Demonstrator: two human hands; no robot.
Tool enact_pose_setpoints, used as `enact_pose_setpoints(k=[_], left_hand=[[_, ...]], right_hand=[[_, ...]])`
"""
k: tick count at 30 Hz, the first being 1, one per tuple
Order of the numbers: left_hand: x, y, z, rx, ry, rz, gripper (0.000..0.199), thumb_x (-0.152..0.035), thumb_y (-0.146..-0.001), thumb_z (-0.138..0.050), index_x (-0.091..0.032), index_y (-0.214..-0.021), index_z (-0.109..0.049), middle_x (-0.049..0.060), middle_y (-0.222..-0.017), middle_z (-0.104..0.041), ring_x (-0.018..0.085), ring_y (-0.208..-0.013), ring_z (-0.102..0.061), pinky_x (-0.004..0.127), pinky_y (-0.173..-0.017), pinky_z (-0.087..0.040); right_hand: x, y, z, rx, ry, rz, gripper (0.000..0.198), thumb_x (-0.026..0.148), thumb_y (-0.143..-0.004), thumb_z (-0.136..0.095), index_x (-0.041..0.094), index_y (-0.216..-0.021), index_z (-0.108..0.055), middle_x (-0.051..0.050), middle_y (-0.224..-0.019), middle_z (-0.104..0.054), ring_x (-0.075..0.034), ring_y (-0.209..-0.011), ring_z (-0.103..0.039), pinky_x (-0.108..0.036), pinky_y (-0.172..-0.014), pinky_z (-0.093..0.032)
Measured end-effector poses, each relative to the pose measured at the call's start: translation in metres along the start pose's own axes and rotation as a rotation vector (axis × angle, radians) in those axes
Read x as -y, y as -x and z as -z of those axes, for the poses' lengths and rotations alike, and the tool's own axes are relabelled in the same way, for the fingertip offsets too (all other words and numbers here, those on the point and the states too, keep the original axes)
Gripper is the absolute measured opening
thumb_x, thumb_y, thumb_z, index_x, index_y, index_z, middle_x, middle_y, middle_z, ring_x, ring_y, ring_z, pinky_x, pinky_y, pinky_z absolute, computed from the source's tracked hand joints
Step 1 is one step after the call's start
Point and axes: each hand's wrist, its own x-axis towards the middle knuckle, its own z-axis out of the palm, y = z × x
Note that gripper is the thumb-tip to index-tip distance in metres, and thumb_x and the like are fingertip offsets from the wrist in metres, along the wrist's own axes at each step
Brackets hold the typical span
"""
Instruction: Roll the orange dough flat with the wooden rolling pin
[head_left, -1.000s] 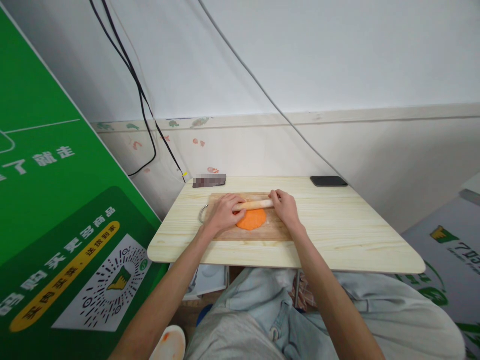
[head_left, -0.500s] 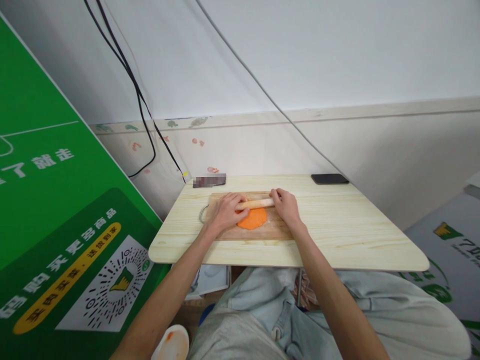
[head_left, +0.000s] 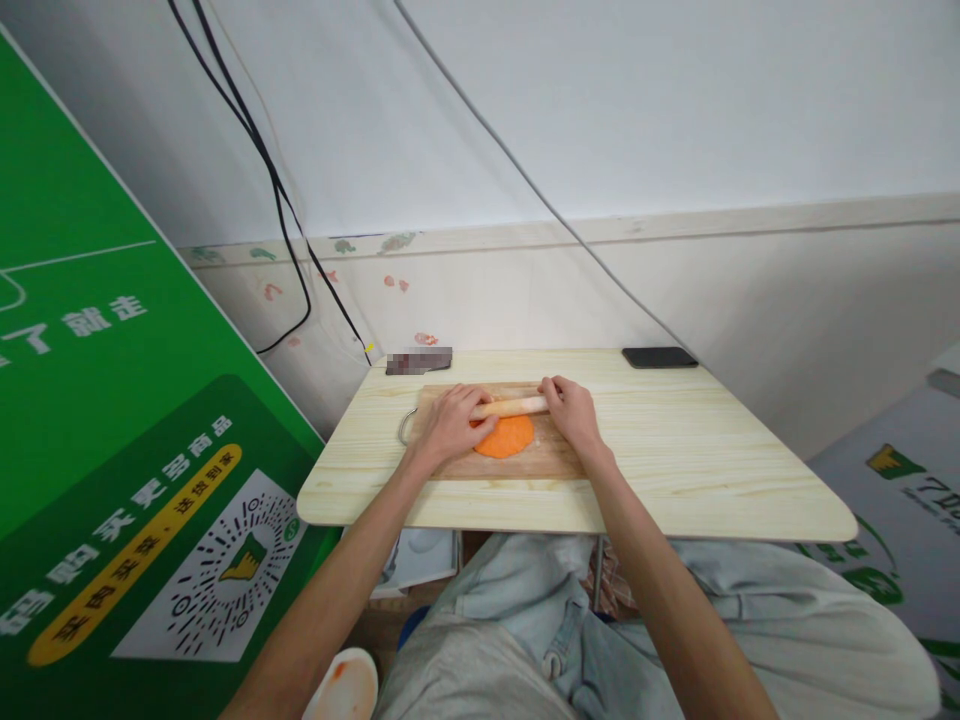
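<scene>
Head: left hand (head_left: 450, 420), right hand (head_left: 574, 412) grip rolling pin (head_left: 510, 406) over dough (head_left: 505, 437).

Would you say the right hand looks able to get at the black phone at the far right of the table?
Probably yes: the right hand rests on the rolling pin, and only bare table lies between it and the phone.

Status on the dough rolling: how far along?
Done: the orange dough is already flattened into a round disc on the cutting board. In hand: left hand and right hand each press an end of the rolling pin, which sits at the disc's far edge. Left: the disc looks small and thickish, so probably more passes.
</scene>
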Motion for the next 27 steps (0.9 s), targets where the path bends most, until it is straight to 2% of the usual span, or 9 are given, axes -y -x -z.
enact_pose_setpoints(k=[27], left_hand=[[-0.0023, -0.0006, 0.0014, 0.009, -0.015, 0.028, 0.011, -0.026, -0.09, -0.073, -0.025, -0.099, -0.069, 0.005, -0.106, -0.076, 0.027, -0.102, -0.07, 0.042, -0.096, -0.056]], right_hand=[[-0.0013, -0.0016, -0.0022, 0.001, 0.012, 0.008, 0.042, 0.038, -0.109, -0.044, 0.022, -0.088, -0.076, -0.011, -0.096, -0.082, -0.023, -0.089, -0.071, -0.031, -0.079, -0.043]])
